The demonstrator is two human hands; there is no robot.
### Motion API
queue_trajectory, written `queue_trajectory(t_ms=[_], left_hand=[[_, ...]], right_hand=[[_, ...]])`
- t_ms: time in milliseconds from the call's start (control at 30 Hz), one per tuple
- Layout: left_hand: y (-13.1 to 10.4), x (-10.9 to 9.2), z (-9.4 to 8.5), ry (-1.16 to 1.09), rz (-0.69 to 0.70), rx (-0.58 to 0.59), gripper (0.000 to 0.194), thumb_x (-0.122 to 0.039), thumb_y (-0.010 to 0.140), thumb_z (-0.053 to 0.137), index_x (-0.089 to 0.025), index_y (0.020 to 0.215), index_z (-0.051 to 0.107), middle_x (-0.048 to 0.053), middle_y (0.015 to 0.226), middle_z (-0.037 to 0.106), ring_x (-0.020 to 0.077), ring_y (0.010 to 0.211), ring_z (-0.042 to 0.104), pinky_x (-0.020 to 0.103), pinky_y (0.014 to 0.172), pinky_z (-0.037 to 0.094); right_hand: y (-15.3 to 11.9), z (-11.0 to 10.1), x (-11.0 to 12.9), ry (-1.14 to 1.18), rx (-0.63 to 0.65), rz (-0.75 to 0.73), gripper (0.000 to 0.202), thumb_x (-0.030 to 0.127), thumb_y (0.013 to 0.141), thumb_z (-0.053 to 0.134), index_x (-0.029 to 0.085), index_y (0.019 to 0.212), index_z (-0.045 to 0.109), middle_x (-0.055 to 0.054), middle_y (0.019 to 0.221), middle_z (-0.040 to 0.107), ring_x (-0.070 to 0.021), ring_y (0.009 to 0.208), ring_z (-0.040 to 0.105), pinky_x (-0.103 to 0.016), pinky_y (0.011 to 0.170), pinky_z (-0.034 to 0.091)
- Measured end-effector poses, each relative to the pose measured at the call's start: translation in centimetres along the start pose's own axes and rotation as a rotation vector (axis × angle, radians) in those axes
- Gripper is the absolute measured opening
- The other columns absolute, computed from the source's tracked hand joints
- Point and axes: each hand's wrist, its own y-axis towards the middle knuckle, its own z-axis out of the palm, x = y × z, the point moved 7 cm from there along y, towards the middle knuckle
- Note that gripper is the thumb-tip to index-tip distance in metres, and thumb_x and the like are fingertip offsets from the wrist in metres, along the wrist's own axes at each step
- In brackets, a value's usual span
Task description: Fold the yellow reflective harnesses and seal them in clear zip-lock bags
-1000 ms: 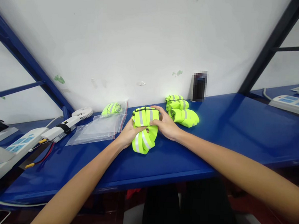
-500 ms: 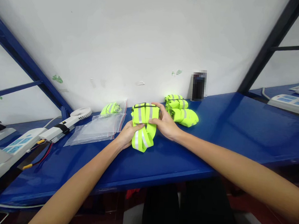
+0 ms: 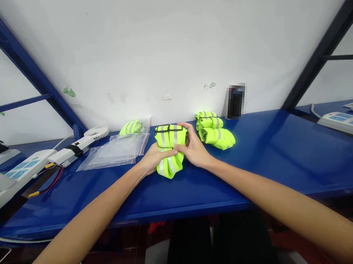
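A white wall [image 3: 181, 48] with flaked patches stands behind a glossy blue desk [image 3: 267, 153], which spans the view between a blue metal frame [image 3: 42, 78] at left and a dark post [image 3: 315, 53] at right. At far left lies a white power strip [image 3: 27, 166] with blue socket faces. To its right are wires with yellow connectors [image 3: 34, 194], a white pack [image 3: 76, 150] bound by a black strap, and, just beyond, a white handheld fan [image 3: 97, 132]. Clear zip bags [image 3: 112, 152] lie flat next, partly overlapping; behind them a lime-yellow bundle [image 3: 131, 127] sits in clear plastic.

Centre: the folded reflective vest [image 3: 167, 139], lime-yellow with silver-grey bands and black trim along its top edge, is held over the desk between both hands; a banded loop hangs below. The left hand [image 3: 151, 158] grips its lower left, thumb across the front, the other fingers largely hidden. The right hand [image 3: 197, 149] curves around the right side, fingers partly spread, thumb in front and index behind the top corner.

Right of the hands, near the wall, lie two similar rolled bundles [image 3: 217, 138], touching; beside them stands a dark, pixelated object [image 3: 235, 101]. A second power strip [image 3: 344, 123] lies at far right.
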Motion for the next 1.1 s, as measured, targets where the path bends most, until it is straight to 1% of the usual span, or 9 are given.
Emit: queue_trajectory(t_ms=[167, 333, 500, 600, 667, 733, 800, 967, 1100], left_hand=[[0.0, -0.2, -0.3, 0.129, -0.053, -0.020, 0.053, -0.023, 0.060, 0.087, -0.014, 0.109, 0.069, 0.010, 0.107, 0.074, 0.0252, 0.091, 0.071, 0.039, 0.086, 0.055], [-0.2, -0.7, -0.3, 0.163, -0.048, -0.033, 0.051, -0.022, 0.059, 0.087, -0.013, 0.106, 0.070, 0.010, 0.103, 0.074, 0.0244, 0.088, 0.070, 0.037, 0.084, 0.054], [-0.1, -0.2, 0.1, 0.016, -0.018, 0.058, 0.049, -0.025, 0.062, 0.086, -0.011, 0.106, 0.069, 0.011, 0.098, 0.075, 0.0238, 0.085, 0.071, 0.037, 0.084, 0.054], [0.0, 0.0, 0.2, -0.111, -0.004, 0.108, 0.052, -0.026, 0.064, 0.086, -0.013, 0.110, 0.067, 0.011, 0.103, 0.074, 0.0255, 0.093, 0.071, 0.039, 0.089, 0.053], [-0.1, 0.0, 0.3, -0.205, 0.018, 0.156, 0.057, -0.034, 0.065, 0.086, -0.015, 0.115, 0.066, 0.012, 0.110, 0.073, 0.0290, 0.103, 0.068, 0.041, 0.093, 0.052], [-0.1, -0.1, 0.5, -0.276, 0.034, 0.195, 0.066, -0.048, 0.063, 0.085, -0.015, 0.116, 0.065, 0.013, 0.113, 0.071, 0.0325, 0.111, 0.065, 0.044, 0.097, 0.051], [-0.1, -0.1, 0.7, -0.301, 0.038, 0.202, 0.070, -0.055, 0.061, 0.084, -0.014, 0.114, 0.065, 0.014, 0.113, 0.072, 0.0342, 0.115, 0.063, 0.046, 0.100, 0.049], [-0.1, -0.7, 0.4, -0.295, 0.063, 0.147, 0.058, -0.046, 0.061, 0.086, -0.016, 0.107, 0.067, 0.010, 0.110, 0.073, 0.0334, 0.118, 0.061, 0.047, 0.105, 0.046], [-0.3, -1.0, 0.1, -0.286, 0.068, 0.178, 0.059, -0.045, 0.056, 0.088, -0.016, 0.103, 0.068, 0.009, 0.108, 0.074, 0.0346, 0.117, 0.061, 0.048, 0.105, 0.046]], right_hand=[[0.3, -0.4, -0.2, -0.022, 0.033, -0.022, 0.062, 0.020, 0.074, 0.068, 0.026, 0.129, 0.040, -0.005, 0.114, 0.054, -0.0218, 0.100, 0.058, -0.037, 0.088, 0.051], [0.6, -0.6, 0.0, -0.044, 0.054, -0.034, 0.067, 0.014, 0.071, 0.068, 0.026, 0.132, 0.042, -0.006, 0.122, 0.056, -0.0227, 0.103, 0.060, -0.037, 0.089, 0.052], [0.7, -0.6, 0.6, -0.127, 0.057, -0.112, 0.054, 0.009, 0.068, 0.065, 0.022, 0.119, 0.054, -0.004, 0.111, 0.062, -0.0231, 0.101, 0.060, -0.037, 0.090, 0.050], [0.6, -0.6, 0.8, -0.198, 0.043, -0.153, 0.047, 0.007, 0.071, 0.060, 0.022, 0.116, 0.058, -0.004, 0.110, 0.064, -0.0229, 0.102, 0.061, -0.038, 0.092, 0.049], [0.4, -0.7, 1.1, -0.239, 0.024, -0.196, 0.043, 0.005, 0.074, 0.056, 0.022, 0.113, 0.060, -0.004, 0.111, 0.065, -0.0229, 0.106, 0.061, -0.039, 0.096, 0.047], [0.2, -0.7, 1.4, -0.272, 0.011, -0.239, 0.043, 0.004, 0.076, 0.053, 0.022, 0.114, 0.062, -0.004, 0.113, 0.066, -0.0231, 0.109, 0.061, -0.040, 0.099, 0.046], [0.0, -0.6, 1.6, -0.299, 0.027, -0.277, 0.045, 0.004, 0.077, 0.052, 0.024, 0.117, 0.062, -0.005, 0.117, 0.065, -0.0234, 0.113, 0.060, -0.042, 0.102, 0.045], [-0.9, 0.2, 2.8, -0.362, 0.074, -0.416, 0.054, 0.001, 0.078, 0.046, 0.025, 0.125, 0.059, -0.006, 0.127, 0.062, -0.0234, 0.122, 0.056, -0.044, 0.107, 0.042], [-1.5, 0.7, 3.7, -0.393, 0.103, -0.486, 0.060, -0.001, 0.076, 0.042, 0.026, 0.127, 0.059, -0.007, 0.130, 0.061, -0.0230, 0.124, 0.055, -0.046, 0.108, 0.041]])
